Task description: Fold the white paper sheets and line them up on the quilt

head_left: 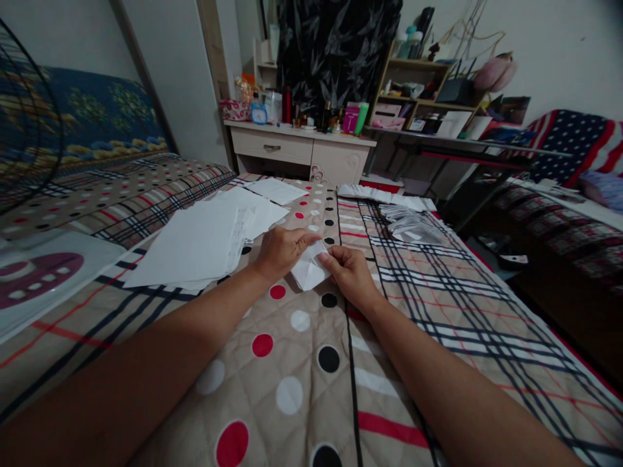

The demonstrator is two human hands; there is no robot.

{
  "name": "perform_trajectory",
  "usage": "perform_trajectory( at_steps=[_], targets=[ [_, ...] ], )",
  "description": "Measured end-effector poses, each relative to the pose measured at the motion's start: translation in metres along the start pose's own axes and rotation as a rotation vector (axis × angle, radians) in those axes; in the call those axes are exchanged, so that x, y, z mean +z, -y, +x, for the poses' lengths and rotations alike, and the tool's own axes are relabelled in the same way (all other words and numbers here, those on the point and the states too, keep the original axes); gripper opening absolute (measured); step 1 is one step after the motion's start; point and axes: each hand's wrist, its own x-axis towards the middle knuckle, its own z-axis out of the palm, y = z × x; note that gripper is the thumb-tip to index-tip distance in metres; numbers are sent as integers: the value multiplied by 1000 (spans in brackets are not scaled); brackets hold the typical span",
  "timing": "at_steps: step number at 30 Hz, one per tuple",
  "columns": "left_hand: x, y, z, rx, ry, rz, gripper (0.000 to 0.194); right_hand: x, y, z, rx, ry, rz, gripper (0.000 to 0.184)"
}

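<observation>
Left hand (282, 250) and right hand (351, 271) pinch the folded paper (307, 275) near clock centre, both curled nearly closed. Quilted bedspread (272, 389) at 6 o'clock could give under pressing, skewing creases.

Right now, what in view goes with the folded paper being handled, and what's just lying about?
Likely part of the job:
- folded paper, held by left hand and right hand
- loose sheets, left
- paper stacks, right

Likely just lying about:
- blue clock
- green tube
- flag-pattern cloth
</observation>
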Motion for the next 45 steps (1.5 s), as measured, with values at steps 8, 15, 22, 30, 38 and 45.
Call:
perform_trajectory(
  at_steps=[8, 15, 22, 30, 38, 45],
  targets=[
    [-3, 9, 0, -34, -27, -13, 49, -10, -4, 3, 32, 19, 46, 37],
    [-7, 31, 4, -244, -189, -36, 52, -30, -2, 8, 271, -97, 284, 33],
    [-6, 2, -3, 316, -110, -142, 29, -24, 14, 4, 350, -73, 290, 28],
    [-3, -14, -4, 557, -56, -219, 12, -24, 14, 6, 340, -65, 217, 24],
    [3, -31, -8, 153, -125, -524, 13, -22, 7, 7, 320, -126, 132, 51],
    [9, -26, -5, -235, -120, -699, 16, -17, -2, 3, 13, -128, 228, 35]
  ],
)
